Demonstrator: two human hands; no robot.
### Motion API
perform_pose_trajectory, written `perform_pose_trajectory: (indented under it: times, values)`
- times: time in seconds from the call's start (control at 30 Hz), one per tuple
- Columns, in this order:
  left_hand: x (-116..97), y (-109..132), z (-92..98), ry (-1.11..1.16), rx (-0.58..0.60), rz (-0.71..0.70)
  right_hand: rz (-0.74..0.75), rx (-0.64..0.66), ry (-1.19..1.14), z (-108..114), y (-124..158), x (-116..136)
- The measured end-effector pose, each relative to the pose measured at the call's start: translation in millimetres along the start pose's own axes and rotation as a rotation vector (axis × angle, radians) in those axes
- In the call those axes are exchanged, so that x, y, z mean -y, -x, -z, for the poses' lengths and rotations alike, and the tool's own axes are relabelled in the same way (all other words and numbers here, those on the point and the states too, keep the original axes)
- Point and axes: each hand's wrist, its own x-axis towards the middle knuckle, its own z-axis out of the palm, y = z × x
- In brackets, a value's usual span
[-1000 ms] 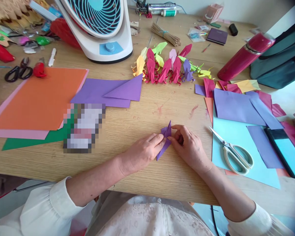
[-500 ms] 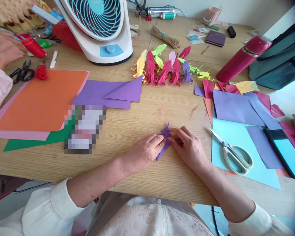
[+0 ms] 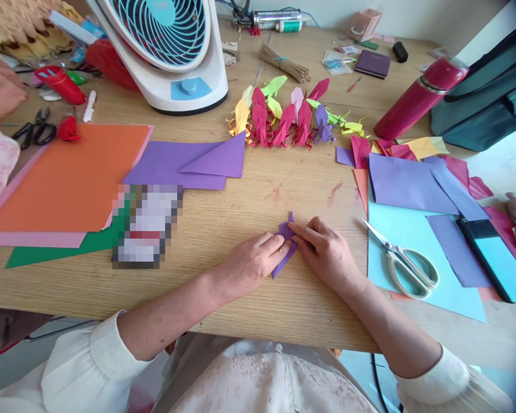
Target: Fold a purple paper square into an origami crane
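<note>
A small folded piece of purple paper (image 3: 282,265) lies on the wooden table in front of me, a narrow point at each end. My left hand (image 3: 251,261) presses on its left side, fingers together over its middle. From the right, my right hand (image 3: 327,249) pinches the upper part of the piece between thumb and forefinger. The fingers hide the middle of the folds. Larger purple sheets (image 3: 176,158) lie farther back on the left, and white-handled scissors (image 3: 406,267) rest on light blue paper (image 3: 380,241) at the right.
Colourful folded paper figures (image 3: 284,117) stand behind, near a fan (image 3: 172,89). Orange paper (image 3: 69,183) and a blurred phone-like object (image 3: 148,226) lie left. A red bottle (image 3: 421,97) and a phone (image 3: 496,261) are right. Another person's hand (image 3: 0,89) shows at far left.
My right fingertips have moved slightly left, over the upper folds of the purple piece. The view has shifted a little. At far left, the other person's hand has drawn away from the red container.
</note>
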Motion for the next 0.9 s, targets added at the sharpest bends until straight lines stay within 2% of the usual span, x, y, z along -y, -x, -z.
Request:
perform_pose_trajectory:
  times: [0.13,0.27,0.47,0.6,0.77,0.9]
  values:
    - [2.0,-1.6,-0.4,-0.044,-0.015,-0.026,-0.019,-0.034,-0.098,2.6,-0.8,-3.2]
    - [4.5,-1.0,-2.4,-0.117,0.000,-0.109,0.005,-0.101,-0.198,15.7,9.9,-4.9]
    - [3.7,0.3,-2.8,-0.078,0.036,-0.060,0.172,0.040,-0.019,25.6,37.5,5.0]
    - [2.5,-1.5,-0.7,-0.058,0.059,-0.037,0.163,0.074,0.114,19.4,42.7,10.3]
    - [1.7,-5.4,-2.6,-0.055,0.078,-0.070,0.144,0.062,0.159,15.9,41.7,11.1]
    - [1.9,-8.3,-5.1,-0.064,0.077,0.002,0.149,0.044,0.166,16.5,42.1,11.4]
